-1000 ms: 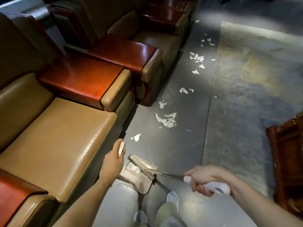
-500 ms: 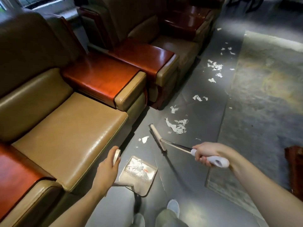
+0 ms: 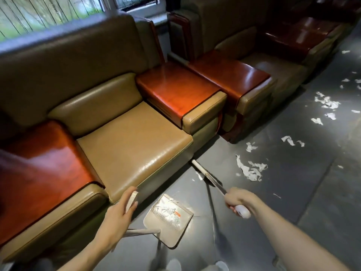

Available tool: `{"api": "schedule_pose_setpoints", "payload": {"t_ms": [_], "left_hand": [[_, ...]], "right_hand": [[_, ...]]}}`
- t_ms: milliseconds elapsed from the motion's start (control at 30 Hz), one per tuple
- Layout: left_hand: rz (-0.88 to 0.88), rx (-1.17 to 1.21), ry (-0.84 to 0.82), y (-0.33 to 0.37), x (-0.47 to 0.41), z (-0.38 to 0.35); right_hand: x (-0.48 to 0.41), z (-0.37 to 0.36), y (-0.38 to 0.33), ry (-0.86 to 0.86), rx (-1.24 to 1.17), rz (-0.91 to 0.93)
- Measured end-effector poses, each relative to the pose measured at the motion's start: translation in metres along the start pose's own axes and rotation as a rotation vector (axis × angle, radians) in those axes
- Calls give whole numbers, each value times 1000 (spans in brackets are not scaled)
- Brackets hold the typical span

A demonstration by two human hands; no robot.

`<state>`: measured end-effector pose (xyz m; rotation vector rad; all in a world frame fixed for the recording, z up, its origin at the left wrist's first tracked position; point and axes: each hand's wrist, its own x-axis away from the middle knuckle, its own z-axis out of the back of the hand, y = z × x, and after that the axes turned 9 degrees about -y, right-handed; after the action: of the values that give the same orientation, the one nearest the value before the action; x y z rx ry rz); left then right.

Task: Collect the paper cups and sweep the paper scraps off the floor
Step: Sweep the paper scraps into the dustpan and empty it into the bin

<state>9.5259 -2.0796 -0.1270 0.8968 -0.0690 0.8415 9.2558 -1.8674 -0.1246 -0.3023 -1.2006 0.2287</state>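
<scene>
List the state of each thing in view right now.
Dustpan: resting on the floor, paper bits inside.
Broom: head down at the sofa base, beside one small scrap.
Paper scraps: many loose on the floor.
Left hand: grips the dustpan handle.
Right hand: grips the broom handle.

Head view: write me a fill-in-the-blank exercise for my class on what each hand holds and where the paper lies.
The right hand grips the white handle of the ____.
The left hand holds the long handle of the ____.
Torn paper scraps lie loose on the grey ____ beside the armchairs.
Missing words: broom; dustpan; floor.
</scene>
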Motion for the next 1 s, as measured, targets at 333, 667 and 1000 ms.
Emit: {"api": "schedule_pose_setpoints", "payload": {"t_ms": [333, 667, 1000], "left_hand": [[-121, 3, -40, -24, -30, 30], [-223, -72, -133, -17, -49, 25], [-433, -93, -226, 65, -58, -25]], "right_hand": [[42, -70, -16, -263, 368, -41], [105, -71, 6, -463, -147, -210], [180, -3, 72, -213, -412, -175]]}}
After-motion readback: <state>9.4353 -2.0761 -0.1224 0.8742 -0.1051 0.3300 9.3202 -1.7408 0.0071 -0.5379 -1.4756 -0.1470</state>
